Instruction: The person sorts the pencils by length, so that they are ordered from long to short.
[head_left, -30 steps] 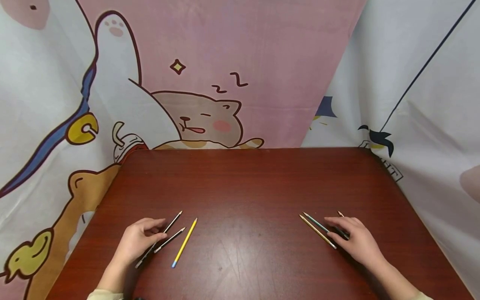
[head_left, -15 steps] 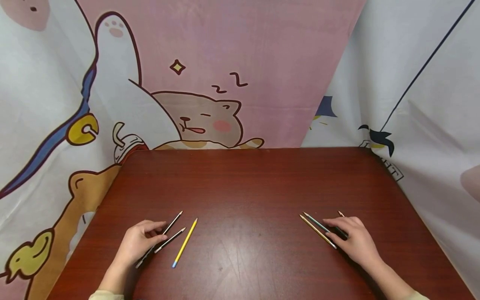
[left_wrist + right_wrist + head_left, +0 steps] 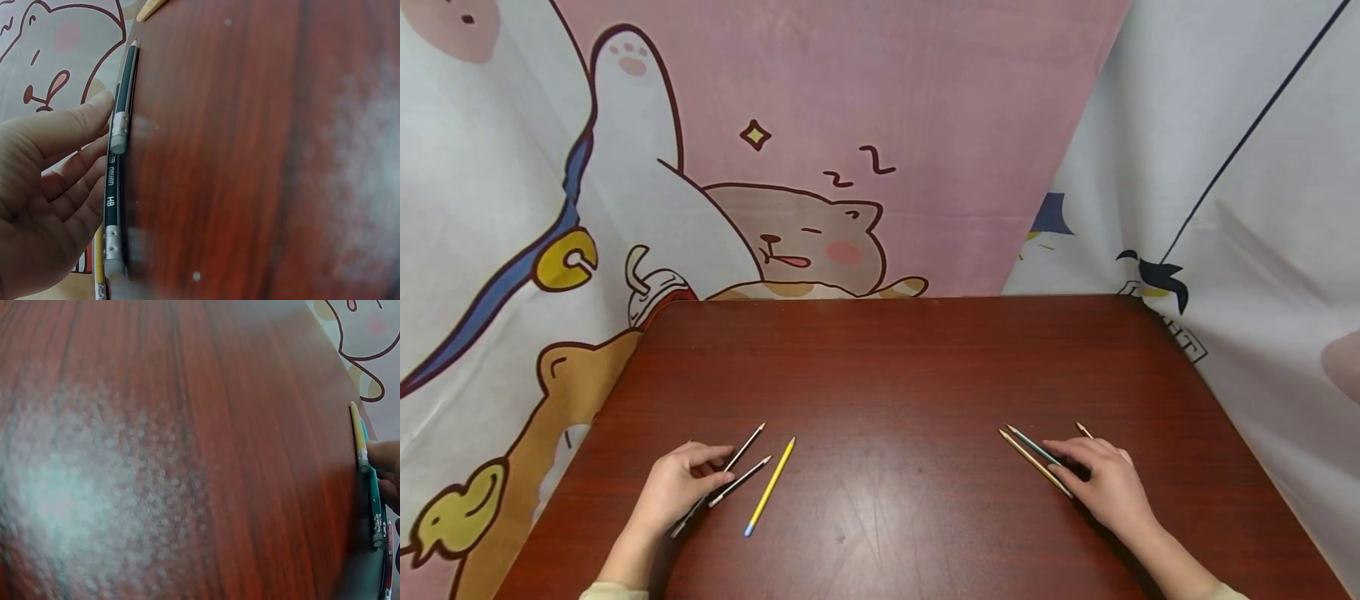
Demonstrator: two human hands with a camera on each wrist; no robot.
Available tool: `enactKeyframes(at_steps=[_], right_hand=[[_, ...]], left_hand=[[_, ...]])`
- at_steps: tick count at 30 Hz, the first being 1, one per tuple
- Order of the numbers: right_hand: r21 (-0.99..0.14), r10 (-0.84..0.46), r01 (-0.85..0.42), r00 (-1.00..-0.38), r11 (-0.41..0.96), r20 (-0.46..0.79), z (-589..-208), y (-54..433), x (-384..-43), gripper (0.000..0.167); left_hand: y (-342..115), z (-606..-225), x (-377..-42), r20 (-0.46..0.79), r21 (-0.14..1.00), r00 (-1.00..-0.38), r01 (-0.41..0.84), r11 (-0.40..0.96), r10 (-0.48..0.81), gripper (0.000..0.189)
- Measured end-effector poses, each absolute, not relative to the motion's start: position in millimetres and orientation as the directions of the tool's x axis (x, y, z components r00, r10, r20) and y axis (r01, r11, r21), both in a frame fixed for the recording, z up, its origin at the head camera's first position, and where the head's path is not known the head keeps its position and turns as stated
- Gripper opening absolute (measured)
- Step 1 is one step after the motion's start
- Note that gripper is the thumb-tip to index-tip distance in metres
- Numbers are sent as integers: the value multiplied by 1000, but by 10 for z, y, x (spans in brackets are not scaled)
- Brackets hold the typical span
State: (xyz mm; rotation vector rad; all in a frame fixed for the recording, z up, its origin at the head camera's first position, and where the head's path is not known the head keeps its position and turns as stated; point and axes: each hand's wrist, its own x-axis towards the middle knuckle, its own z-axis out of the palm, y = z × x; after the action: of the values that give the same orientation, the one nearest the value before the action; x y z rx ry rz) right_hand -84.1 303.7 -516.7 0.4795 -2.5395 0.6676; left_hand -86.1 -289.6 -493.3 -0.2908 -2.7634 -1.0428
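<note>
My left hand (image 3: 681,483) hovers low over a long dark pencil (image 3: 745,444), thumb and index finger apart on either side of it. In the left wrist view this pencil (image 3: 112,200) carries "HB" and a grey eraser; a shorter dark pencil (image 3: 124,100) lies alongside, by the thumb tip. Farther right is a yellow pencil (image 3: 769,487) with a blue end. My right hand (image 3: 1101,479) has its thumb and index finger parted around a teal pencil (image 3: 1030,442). A gold pencil (image 3: 1036,465) lies just left of it. Another pencil's tip (image 3: 1082,429) shows past the knuckles, its body hidden.
Everything lies on a reddish-brown wooden table (image 3: 880,367) with a light glare. A cartoon-printed cloth (image 3: 962,125) hangs behind and at both sides. A yellow strip of pencil (image 3: 99,256) and a red pencil (image 3: 389,550) show at the wrist views' edges.
My right hand has shifted slightly left and toward me, its fingertips moving onto the teal pencil. The left hand has lowered very slightly. The pencils have stayed put.
</note>
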Motion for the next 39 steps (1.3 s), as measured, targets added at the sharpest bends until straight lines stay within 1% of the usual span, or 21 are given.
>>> enactKeyframes(at_steps=[4,14,27,33,39], right_hand=[[-354,-203,-431,-824,830,529,-5169,3039,-846,43],[-343,-181,-399,-833,850,523,-5198,3012,-840,39],[-319,-179,-408,-810,856,558,-5227,3016,-865,33],[-311,-177,-405,-807,860,563,-5241,3008,-869,31],[-306,-175,-406,-802,861,572,-5246,3007,-870,30]], left_hand=[[-2899,-4942,-858,210,637,-971,226,737,115,32],[-2899,-4966,-874,203,656,-971,228,719,123,32],[-2900,-5010,-903,204,634,-972,223,741,118,36],[-2891,-4998,-904,180,630,-977,203,749,113,36],[-2887,-4984,-917,200,624,-973,220,750,119,32]])
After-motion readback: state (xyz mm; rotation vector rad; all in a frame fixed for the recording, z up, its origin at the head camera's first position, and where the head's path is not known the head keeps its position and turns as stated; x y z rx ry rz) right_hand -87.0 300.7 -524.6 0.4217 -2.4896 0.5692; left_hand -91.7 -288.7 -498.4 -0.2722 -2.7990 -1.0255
